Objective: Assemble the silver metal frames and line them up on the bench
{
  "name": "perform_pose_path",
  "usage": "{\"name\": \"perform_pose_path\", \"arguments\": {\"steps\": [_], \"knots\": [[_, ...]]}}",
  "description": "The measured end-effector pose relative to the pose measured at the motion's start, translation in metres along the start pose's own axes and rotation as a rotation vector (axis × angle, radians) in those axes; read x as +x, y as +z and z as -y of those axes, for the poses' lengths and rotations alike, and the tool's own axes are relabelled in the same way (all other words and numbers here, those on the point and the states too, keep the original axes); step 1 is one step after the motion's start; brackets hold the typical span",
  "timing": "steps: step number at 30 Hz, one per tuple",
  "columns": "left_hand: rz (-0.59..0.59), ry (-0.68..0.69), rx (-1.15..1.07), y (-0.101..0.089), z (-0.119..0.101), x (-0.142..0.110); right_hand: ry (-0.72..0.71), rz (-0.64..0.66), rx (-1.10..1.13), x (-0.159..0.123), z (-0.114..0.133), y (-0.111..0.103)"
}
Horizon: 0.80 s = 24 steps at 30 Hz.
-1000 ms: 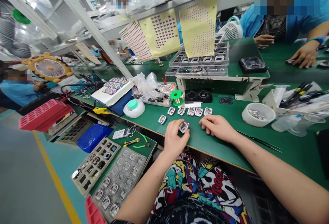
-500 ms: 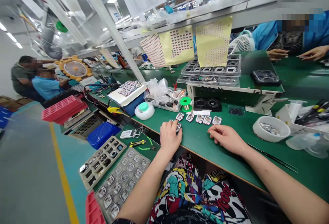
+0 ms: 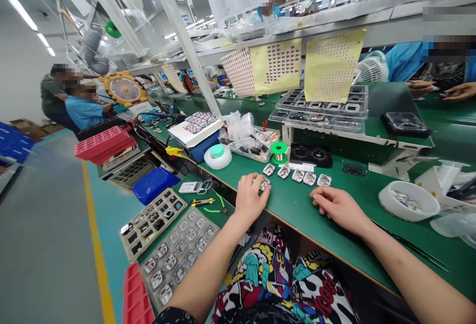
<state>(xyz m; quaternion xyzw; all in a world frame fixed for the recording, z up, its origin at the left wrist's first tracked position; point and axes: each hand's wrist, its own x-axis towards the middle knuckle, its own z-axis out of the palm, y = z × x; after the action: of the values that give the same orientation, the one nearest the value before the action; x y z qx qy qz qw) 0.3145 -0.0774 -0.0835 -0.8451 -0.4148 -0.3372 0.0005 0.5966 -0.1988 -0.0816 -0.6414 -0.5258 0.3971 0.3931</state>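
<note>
My left hand (image 3: 252, 196) is on the green bench near its front edge. Its fingers are closed around a small silver watch case (image 3: 265, 184), partly hidden by them. Beyond it, several similar metal watch cases (image 3: 298, 175) lie in a loose row. To the right of the row, my right hand (image 3: 339, 208) rests on the bench with fingers loosely bent and slightly apart, nothing visible in them. A pair of long dark tweezers (image 3: 409, 245) lies beside my right wrist.
A solder spool (image 3: 278, 153) and a bin of bagged parts (image 3: 256, 150) stand behind the row. At right is a white bowl (image 3: 386, 200) of small parts. Trays (image 3: 178, 240), green-handled cutters (image 3: 219, 205) and a yellow knife (image 3: 203, 202) lie left. A co-worker's hands (image 3: 459, 92) are across the bench.
The view has swung a little to the left, so the bench things sit farther right. Both hands keep nearly the same places, the left still at the watch case.
</note>
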Motion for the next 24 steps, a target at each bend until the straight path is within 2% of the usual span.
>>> {"name": "perform_pose_path", "arguments": {"steps": [2,4,9,12,15,17,19,24], "knots": [[-0.092,-0.001,-0.05,-0.013,0.02,0.011,0.01,-0.005,-0.003,0.0,0.002,0.0],[-0.192,-0.024,-0.041,-0.033,0.05,0.031,0.017,-0.012,-0.019,0.001,0.003,0.0],[-0.351,-0.216,0.197,-0.101,0.156,0.104,0.002,-0.029,-0.077,0.002,0.002,0.002],[-0.301,-0.355,0.319,-0.132,0.22,0.148,-0.005,-0.036,-0.078,0.003,0.0,0.003],[-0.159,-0.469,0.375,-0.146,0.269,0.179,-0.005,-0.032,-0.06,0.005,-0.002,0.004],[-0.038,-0.537,0.395,-0.148,0.289,0.192,-0.006,-0.035,-0.05,0.007,-0.002,0.004],[0.074,-0.601,0.405,-0.148,0.297,0.201,-0.001,-0.044,-0.044,0.007,-0.001,0.005],[0.203,-0.69,0.379,-0.145,0.282,0.21,-0.005,-0.063,0.013,0.003,0.001,0.008]]}}
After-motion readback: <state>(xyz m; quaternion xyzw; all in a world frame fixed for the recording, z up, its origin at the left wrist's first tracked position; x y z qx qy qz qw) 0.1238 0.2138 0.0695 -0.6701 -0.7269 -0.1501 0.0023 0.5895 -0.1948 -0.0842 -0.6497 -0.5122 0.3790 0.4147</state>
